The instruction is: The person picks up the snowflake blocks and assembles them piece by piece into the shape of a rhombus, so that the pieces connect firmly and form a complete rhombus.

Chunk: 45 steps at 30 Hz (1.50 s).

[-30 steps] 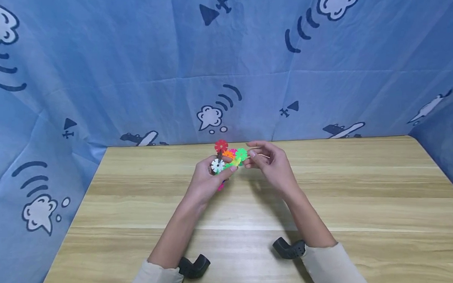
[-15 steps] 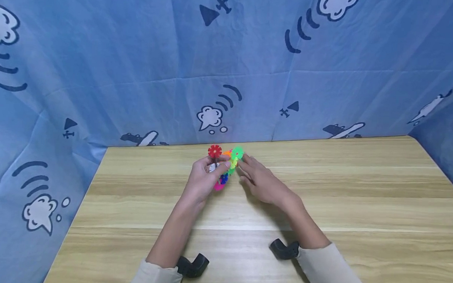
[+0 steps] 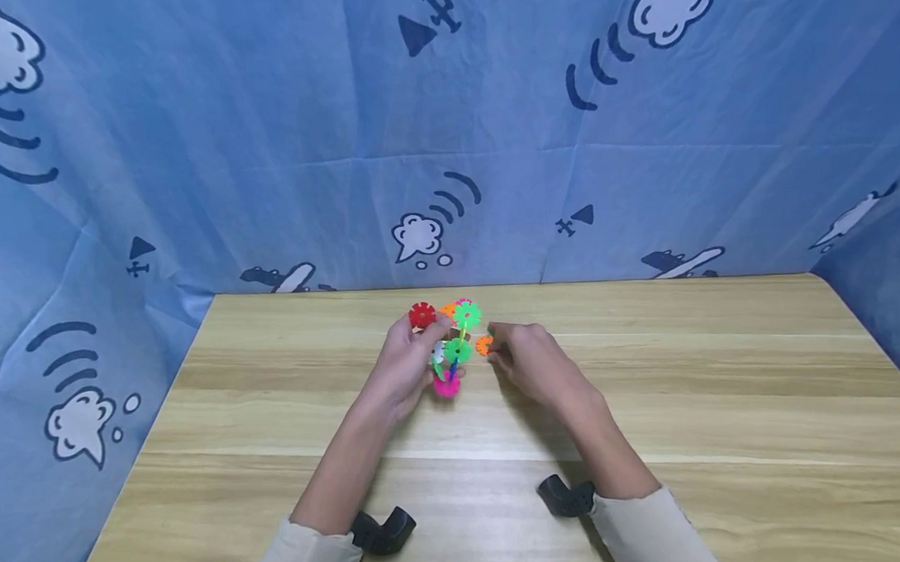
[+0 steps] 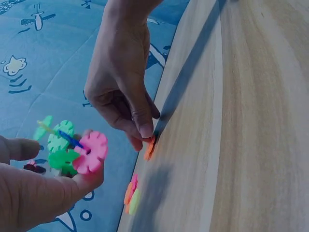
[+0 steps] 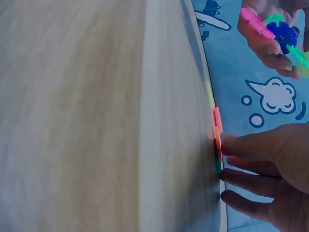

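My left hand [image 3: 401, 366] holds a cluster of interlocking notched plastic discs up off the table. Red [image 3: 422, 315], light green [image 3: 467, 315], darker green [image 3: 458, 351] and pink discs [image 3: 447, 385] show in the head view. A blue disc [image 5: 282, 37] shows edge-on from the left wrist and face-on from the right wrist. Just right of the cluster, my right hand [image 3: 540, 358] pinches a single orange disc [image 4: 150, 147] between thumb and fingertips, low over the wooden table. Fingers of the left hand hide part of the cluster.
Several loose discs [image 4: 130, 195] lie on the table [image 3: 677, 388] behind the cluster, close to its far edge. A blue patterned curtain [image 3: 500, 134] rises behind and at the sides. Black curved pieces [image 3: 384, 531] sit at both wrists.
My right hand has left the cluster's light green disc, reached down with spread fingers and now pinches an orange disc. My left hand has turned the cluster, bringing the darker green disc into view.
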Motion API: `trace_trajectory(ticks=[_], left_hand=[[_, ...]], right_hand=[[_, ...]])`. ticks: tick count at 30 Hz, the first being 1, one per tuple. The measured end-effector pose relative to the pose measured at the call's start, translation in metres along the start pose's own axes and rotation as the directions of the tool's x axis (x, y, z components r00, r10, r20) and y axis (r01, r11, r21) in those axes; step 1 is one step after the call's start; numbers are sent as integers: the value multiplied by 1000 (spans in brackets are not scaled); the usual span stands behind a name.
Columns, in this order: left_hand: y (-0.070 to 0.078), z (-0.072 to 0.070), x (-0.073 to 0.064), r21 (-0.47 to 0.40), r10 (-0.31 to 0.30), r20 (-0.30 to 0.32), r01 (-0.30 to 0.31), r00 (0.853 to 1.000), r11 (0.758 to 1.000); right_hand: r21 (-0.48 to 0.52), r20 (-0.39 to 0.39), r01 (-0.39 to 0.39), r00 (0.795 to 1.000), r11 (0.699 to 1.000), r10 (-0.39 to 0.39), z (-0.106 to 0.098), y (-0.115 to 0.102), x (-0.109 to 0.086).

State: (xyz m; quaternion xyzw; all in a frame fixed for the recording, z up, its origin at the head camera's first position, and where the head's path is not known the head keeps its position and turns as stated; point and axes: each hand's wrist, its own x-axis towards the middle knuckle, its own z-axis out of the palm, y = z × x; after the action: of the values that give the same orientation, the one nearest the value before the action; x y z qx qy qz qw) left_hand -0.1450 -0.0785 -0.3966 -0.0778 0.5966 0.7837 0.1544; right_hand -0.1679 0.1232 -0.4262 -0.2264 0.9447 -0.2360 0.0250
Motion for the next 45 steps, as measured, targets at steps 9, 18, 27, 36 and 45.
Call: trace_trajectory(ticks=[9, 18, 27, 36, 45], left_hand=[[0, 2, -6, -22, 53, 110, -51, 993, 998], [0, 4, -5, 20, 77, 125, -80, 989, 997], [-3, 7, -6, 161, 42, 121, -61, 992, 985], [-8, 7, -7, 282, 25, 149, -67, 989, 957], [-10, 9, -9, 320, 16, 183, -75, 983, 944]], right_hand=[[-21, -44, 5, 999, 1000, -6, 2, 2, 0], [-108, -31, 29, 999, 994, -33, 2, 3, -1], [163, -110, -37, 992, 986, 55, -9, 6, 2], [373, -187, -21, 978, 928, 97, -23, 2, -2], [423, -234, 26, 969, 906, 81, -26, 0, -2]])
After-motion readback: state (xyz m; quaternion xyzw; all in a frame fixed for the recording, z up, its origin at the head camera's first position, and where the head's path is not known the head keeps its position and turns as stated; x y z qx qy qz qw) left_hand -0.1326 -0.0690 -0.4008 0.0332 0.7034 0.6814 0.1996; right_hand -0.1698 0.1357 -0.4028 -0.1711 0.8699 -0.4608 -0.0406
